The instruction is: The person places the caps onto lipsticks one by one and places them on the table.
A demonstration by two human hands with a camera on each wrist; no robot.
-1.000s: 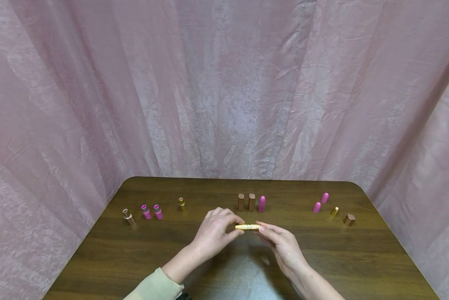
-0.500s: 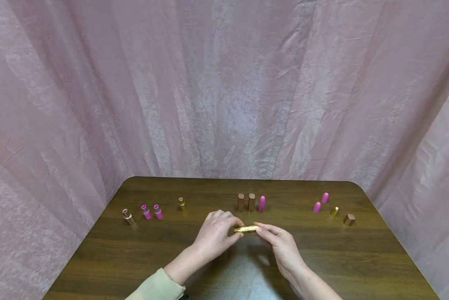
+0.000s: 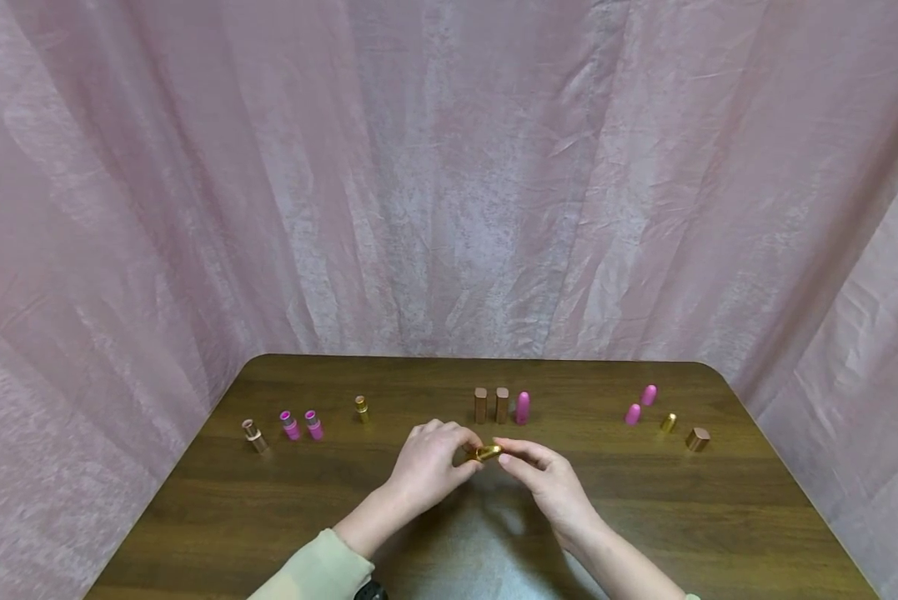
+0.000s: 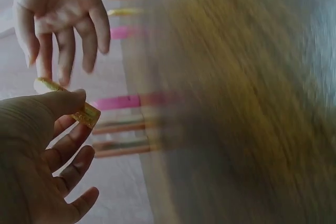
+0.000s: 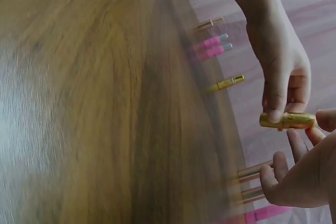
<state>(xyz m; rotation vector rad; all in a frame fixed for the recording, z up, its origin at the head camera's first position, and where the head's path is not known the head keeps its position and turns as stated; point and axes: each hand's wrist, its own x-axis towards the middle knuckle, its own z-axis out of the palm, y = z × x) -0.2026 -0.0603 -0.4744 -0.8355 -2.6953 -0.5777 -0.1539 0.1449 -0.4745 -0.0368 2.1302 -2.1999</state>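
Note:
My left hand (image 3: 433, 458) pinches a closed gold lipstick (image 3: 488, 452) between thumb and fingers above the table. In the left wrist view the patterned base of the lipstick (image 4: 86, 114) shows at the thumb tip. Its rounded end points at my right hand (image 3: 557, 492), whose thumb and index fingertips lie loosely spread at that end. The right wrist view has the right thumb (image 5: 326, 119) just beside the end of the tube; whether it touches is hard to tell. The other right fingers are relaxed.
Behind my hands stand two brown lipsticks (image 3: 481, 405) and a pink one (image 3: 523, 408). To the left are uncapped bases: brown (image 3: 254, 436), pink (image 3: 290, 425) and gold (image 3: 362, 409). On the right stand pink caps (image 3: 633, 414), a gold cap (image 3: 669, 423) and a brown cap (image 3: 698, 439).
The gold lipstick has tilted, its right end swinging slightly up and away. My right hand has shifted left, and its thumb and index finger have loosened from the tube's end. The left hand keeps its pinch.

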